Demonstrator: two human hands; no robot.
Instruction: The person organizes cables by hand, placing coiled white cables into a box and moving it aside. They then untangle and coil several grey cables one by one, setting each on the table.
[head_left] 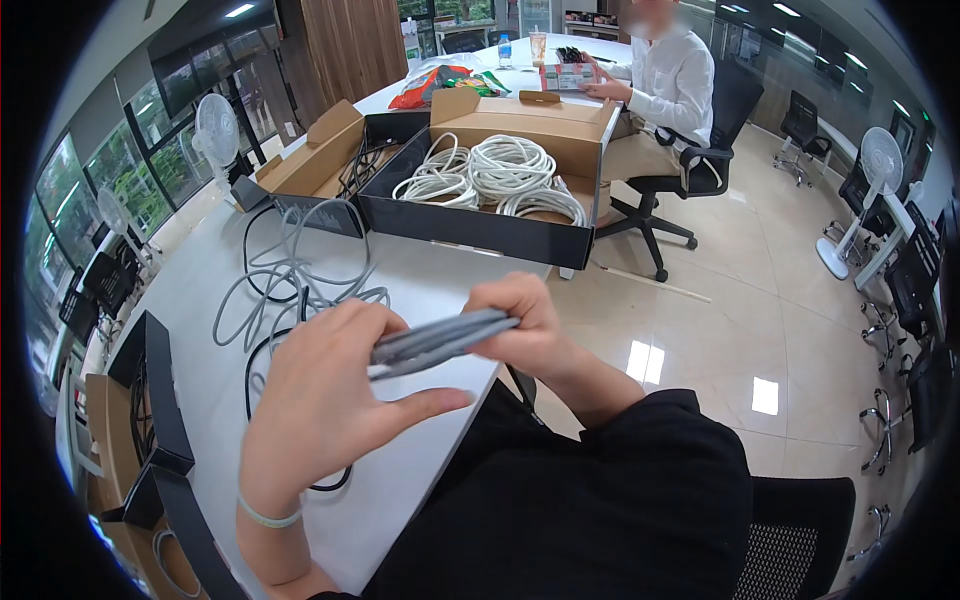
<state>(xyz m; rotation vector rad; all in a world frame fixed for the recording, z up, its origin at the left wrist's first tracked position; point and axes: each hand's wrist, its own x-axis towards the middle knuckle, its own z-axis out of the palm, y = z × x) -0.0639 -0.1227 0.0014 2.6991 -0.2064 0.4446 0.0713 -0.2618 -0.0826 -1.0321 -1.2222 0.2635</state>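
Observation:
A bundled loop of grey cable [440, 340], slightly blurred, is held between my two hands above the table's edge. My right hand [520, 318] is closed round the bundle's right end. At its left end is my left hand [325, 385], with the thumb stretched out below the bundle and the other fingers mostly hidden behind the hand. Loose grey cable [290, 275] lies in tangled loops on the table beyond my left hand. A black cable [249, 370] runs among these loops and passes behind my left wrist.
An open black box [480, 235] holds several coils of white cable [510, 168]. Beside it, another open box [325, 165] contains dark cables. More boxes [165, 440] stand at the table's left edge. Across the way, a seated person [670, 85] handles a small box [568, 77].

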